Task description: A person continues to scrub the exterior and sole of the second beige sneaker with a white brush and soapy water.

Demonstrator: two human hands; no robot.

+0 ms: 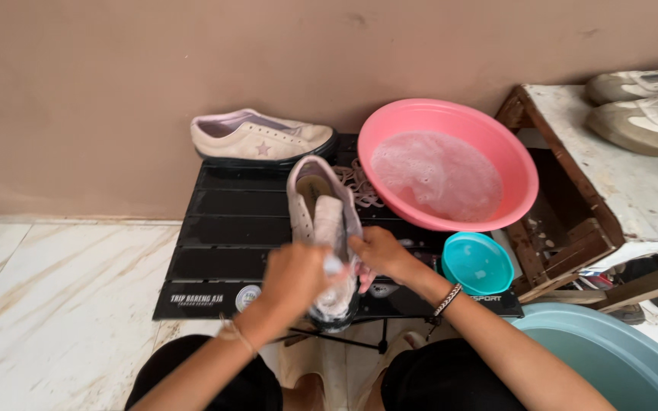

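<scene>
Pink basin [512, 164], teal bowl [478, 262] and second shoe [262, 138] crowd the tabletop [215, 255]; both hands [298, 278] [381, 253] grasp a pale shoe [320, 204], lengthwise toward the wall

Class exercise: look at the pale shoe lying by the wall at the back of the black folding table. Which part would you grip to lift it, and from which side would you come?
Grip the pale shoe across its middle, coming down from above. It sits upright on its dark sole, side-on to the camera, heel to the left. The wall is close behind it, and the pink basin of soapy water stands to its right.
</scene>
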